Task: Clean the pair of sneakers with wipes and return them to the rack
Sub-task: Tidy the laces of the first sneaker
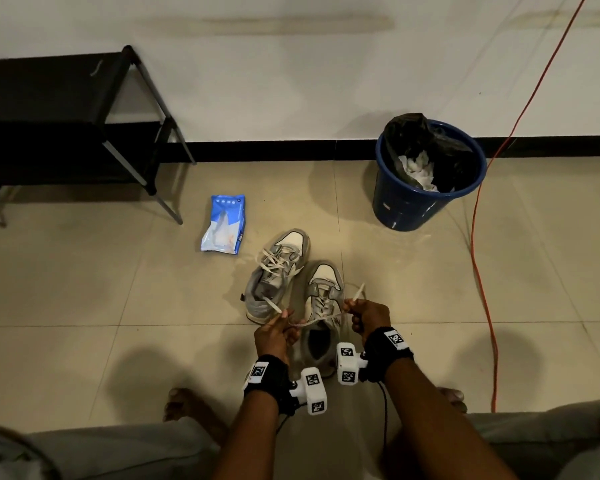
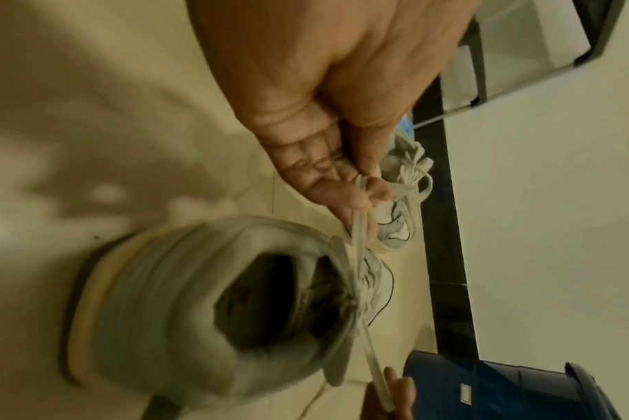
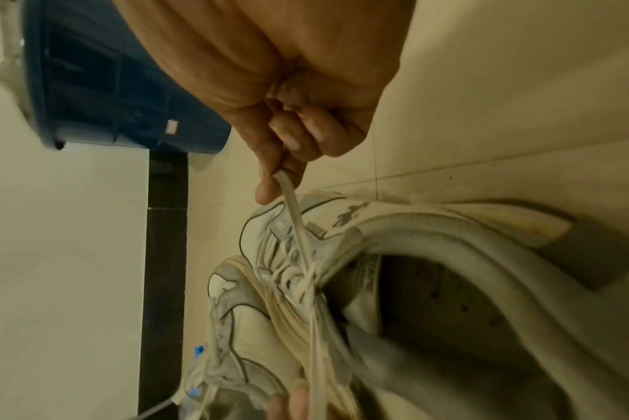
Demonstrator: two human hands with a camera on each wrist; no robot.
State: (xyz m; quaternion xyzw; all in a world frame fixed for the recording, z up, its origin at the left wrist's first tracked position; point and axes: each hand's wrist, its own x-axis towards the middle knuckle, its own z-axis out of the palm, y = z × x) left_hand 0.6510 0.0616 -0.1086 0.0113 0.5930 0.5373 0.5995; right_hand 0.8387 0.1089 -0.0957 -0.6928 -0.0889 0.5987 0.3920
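Two grey and cream sneakers stand side by side on the tiled floor. The far sneaker (image 1: 276, 271) has loose laces. The near sneaker (image 1: 323, 306) sits between my hands. My left hand (image 1: 278, 329) pinches one lace end (image 1: 272, 305), and my right hand (image 1: 362, 313) pinches the other lace end (image 1: 357, 292); the lace is stretched taut across the shoe's opening. The left wrist view has thumb and finger of my left hand (image 2: 356, 196) on the lace (image 2: 357, 236) above the near sneaker (image 2: 183, 307). In the right wrist view my right hand (image 3: 287, 159) pinches the lace (image 3: 294, 216).
A blue wipes pack (image 1: 224, 223) lies on the floor left of the shoes. The black shoe rack (image 1: 59, 126) stands at the back left against the wall. A blue bin (image 1: 426, 174) with a black liner holds used wipes. An orange cable (image 1: 478, 258) runs along the right.
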